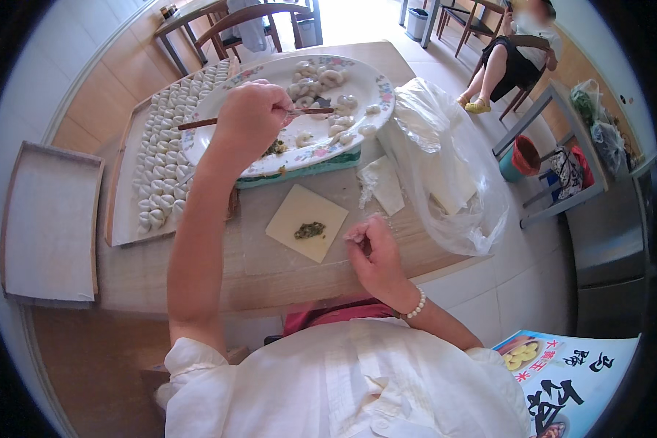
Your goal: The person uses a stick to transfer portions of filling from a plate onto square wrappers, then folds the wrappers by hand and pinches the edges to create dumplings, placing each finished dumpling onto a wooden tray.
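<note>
My left hand (254, 112) grips a thin brown stick-like utensil (315, 111) above the large oval floral-rimmed plate (197, 134). Peeled shrimp (331, 78) lie on that plate, and dark green chopped filling (276, 148) shows at its near side, partly behind my wrist. On the table in front of me is a square dough wrapper (290, 211), turned cornerwise, with a small mound of green filling (309, 230) on it. My right hand (378, 260) is beside the wrapper's right corner, fingers curled and floury, nothing visible in them.
A tray of many folded dumplings (161, 164) stands left of the plate, which rests on a green support (301, 171). Farther left is a shallow lined tray (52, 230). A clear plastic bag with wrappers (443, 180) lies right. A seated person (517, 55) is beyond.
</note>
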The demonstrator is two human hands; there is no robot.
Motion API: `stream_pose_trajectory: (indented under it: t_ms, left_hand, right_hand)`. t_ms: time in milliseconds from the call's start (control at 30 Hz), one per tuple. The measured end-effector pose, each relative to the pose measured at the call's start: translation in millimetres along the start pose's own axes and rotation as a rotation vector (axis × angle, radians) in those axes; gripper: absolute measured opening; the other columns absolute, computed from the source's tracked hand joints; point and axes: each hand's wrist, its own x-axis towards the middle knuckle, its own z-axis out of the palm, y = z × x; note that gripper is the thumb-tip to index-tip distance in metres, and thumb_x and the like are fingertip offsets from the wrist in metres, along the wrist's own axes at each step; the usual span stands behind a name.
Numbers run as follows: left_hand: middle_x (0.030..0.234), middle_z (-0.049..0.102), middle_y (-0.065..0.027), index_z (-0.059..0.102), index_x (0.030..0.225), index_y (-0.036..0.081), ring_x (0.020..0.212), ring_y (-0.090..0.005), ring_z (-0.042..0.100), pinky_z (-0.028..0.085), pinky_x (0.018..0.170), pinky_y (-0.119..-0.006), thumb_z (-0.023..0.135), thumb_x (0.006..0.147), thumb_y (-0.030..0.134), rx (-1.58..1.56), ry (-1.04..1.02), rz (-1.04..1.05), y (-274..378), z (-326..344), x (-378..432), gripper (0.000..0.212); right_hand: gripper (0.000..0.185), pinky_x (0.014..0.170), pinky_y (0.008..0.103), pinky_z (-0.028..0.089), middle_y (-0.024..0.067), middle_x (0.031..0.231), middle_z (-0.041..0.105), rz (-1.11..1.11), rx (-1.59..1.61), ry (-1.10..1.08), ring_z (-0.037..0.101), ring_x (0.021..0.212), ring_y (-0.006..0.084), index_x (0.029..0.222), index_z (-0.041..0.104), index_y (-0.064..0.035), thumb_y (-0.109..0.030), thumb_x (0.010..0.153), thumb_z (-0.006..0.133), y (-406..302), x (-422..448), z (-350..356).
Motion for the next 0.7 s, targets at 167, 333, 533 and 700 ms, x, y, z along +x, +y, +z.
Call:
stream_pose_trajectory:
  t_ms: [167,333,533,700]
  left_hand:
    - [0.084,0.068,-0.0148,0.073,0.088,-0.002,0.075,-0.0239,0.066,0.051,0.07,-0.033,0.066,0.081,-0.001,-0.021,-0.067,0.103,3.7,15.3,-5.8,0.01]
    - [0.087,0.068,-0.0153,0.073,0.085,0.0,0.081,-0.0319,0.067,0.052,0.076,-0.039,0.067,0.081,0.002,0.28,0.107,0.081,-0.5,16.9,-5.3,0.008]
    - [0.085,0.068,-0.0148,0.073,0.085,0.001,0.081,-0.0319,0.067,0.053,0.076,-0.039,0.066,0.081,0.003,0.272,0.152,0.136,-0.7,30.6,2.3,0.008]
    - [0.084,0.068,-0.0161,0.074,0.085,0.0,0.075,-0.0302,0.067,0.053,0.069,-0.037,0.067,0.079,-0.001,0.061,-0.031,0.006,15.1,6.8,-12.3,0.009]
  right_hand:
    - [0.014,0.059,0.0302,0.043,0.0103,0.086,0.049,0.027,0.02,0.007,0.052,0.068,0.0206,0.097,0.056,-0.0031,0.004,0.087,0.062,-2.4,-1.5,-0.1]
    - [0.011,0.058,0.0304,0.043,0.0095,0.084,0.049,0.012,-0.023,-0.017,0.052,0.067,0.019,0.098,0.057,-0.003,0.001,0.089,0.062,-3.8,-0.4,-1.6]
    - [0.008,0.057,0.0315,0.041,0.0095,0.083,0.048,-0.013,-0.026,-0.031,0.05,0.065,0.0183,0.098,0.059,-0.0021,-0.002,0.091,0.062,-5.4,0.1,-2.8]
    - [0.007,0.057,0.0311,0.041,0.0097,0.082,0.048,-0.01,0.003,-0.014,0.049,0.065,0.0182,0.098,0.059,-0.0017,-0.003,0.091,0.062,-0.3,-1.7,-3.0]
